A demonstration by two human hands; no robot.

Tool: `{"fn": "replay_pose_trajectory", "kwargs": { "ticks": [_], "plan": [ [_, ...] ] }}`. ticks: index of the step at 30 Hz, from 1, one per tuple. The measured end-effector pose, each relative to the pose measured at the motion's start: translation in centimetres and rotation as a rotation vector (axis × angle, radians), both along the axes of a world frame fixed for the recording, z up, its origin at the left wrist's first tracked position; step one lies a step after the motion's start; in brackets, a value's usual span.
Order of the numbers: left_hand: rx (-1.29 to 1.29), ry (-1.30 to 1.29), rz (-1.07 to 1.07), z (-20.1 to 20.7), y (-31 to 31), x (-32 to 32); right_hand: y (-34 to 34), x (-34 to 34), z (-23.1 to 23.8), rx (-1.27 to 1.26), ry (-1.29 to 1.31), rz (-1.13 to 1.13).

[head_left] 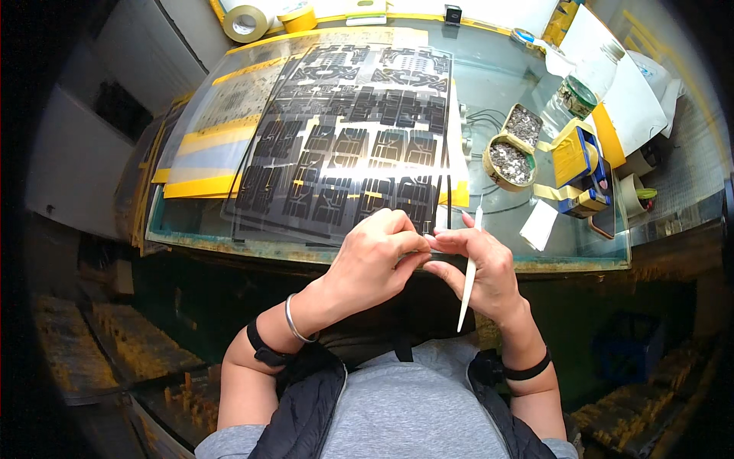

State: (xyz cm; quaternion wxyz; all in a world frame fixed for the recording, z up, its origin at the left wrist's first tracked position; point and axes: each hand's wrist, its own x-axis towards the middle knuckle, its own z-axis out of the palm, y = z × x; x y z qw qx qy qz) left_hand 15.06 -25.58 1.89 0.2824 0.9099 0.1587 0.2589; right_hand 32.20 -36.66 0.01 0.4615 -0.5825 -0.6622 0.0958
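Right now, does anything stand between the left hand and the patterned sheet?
Nothing visible does. In this view the left hand overlaps the near edge of the patterned sheet; whether they touch I cannot tell. The right hand, holding the white tool, is to its right, not between.

Reads black in blocky, repeating figures across clear film sheet [336,141]. Runs yellow along edges of stacked sheets [200,187], dark speckling between. Plain white on slim pen [466,289]. Dull gold on round tin [504,183]; goes speckled grey and white inside. Mixes yellow and deep blue on tape dispenser [573,157]. Silver on bracelet [293,317], black on vest [302,405], heathered grey on shirt [417,398].
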Motion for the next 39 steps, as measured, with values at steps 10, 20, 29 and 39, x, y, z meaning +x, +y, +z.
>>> {"fn": "replay_pose_trajectory", "kwargs": {
  "ticks": [10, 20, 29, 39],
  "plan": [
    [0.299, 0.133, -0.021, -0.6, -0.7, 1.1, 0.2, -0.4, -0.5, 0.008, 0.007, -0.072],
    [-0.051, -0.141, 0.000, -1.3, 0.3, -0.7, 0.3, -0.7, -0.6, 0.051, 0.024, -0.104],
    [0.391, -0.100, 0.021, -1.8, -1.8, -1.7, 0.8, -0.9, 0.0, 0.211, -0.207, -0.060],
    [0.298, -0.190, 0.037, -2.8, -1.7, -0.8, 1.4, -1.9, -0.8, 0.146, -0.140, -0.129]
  ]
}}
